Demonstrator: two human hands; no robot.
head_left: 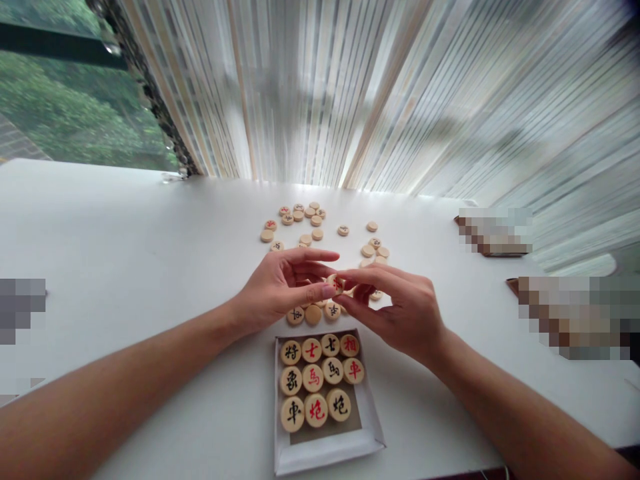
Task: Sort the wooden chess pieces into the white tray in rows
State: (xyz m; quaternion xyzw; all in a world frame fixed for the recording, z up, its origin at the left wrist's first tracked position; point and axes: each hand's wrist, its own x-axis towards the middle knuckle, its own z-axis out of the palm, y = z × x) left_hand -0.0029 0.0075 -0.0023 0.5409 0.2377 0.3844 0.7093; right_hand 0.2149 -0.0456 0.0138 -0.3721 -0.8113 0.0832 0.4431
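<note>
Between my hands, above the table, a round wooden Chinese chess piece [338, 285] with a red character is tilted towards me. My right hand [400, 303] pinches it from the right with thumb and fingertips. From the left, the thumb of my left hand [273, 287] presses on its edge; the index finger stretches out above, and the other fingers are partly hidden behind. Nearest me lies a shallow white box [330, 460], holding rows of face-up pieces with red and black characters, such as a black piece [340, 405] in its front row. Loose pieces [313, 315] lie just beyond the box.
More loose chess pieces [299, 216] are scattered farther back on the white table [150, 267], some face up, others showing plain sides. Blurred-out objects [575, 317] lie on the right and at the left edge. A striped curtain [300, 93] hangs behind, beside a window [85, 100].
</note>
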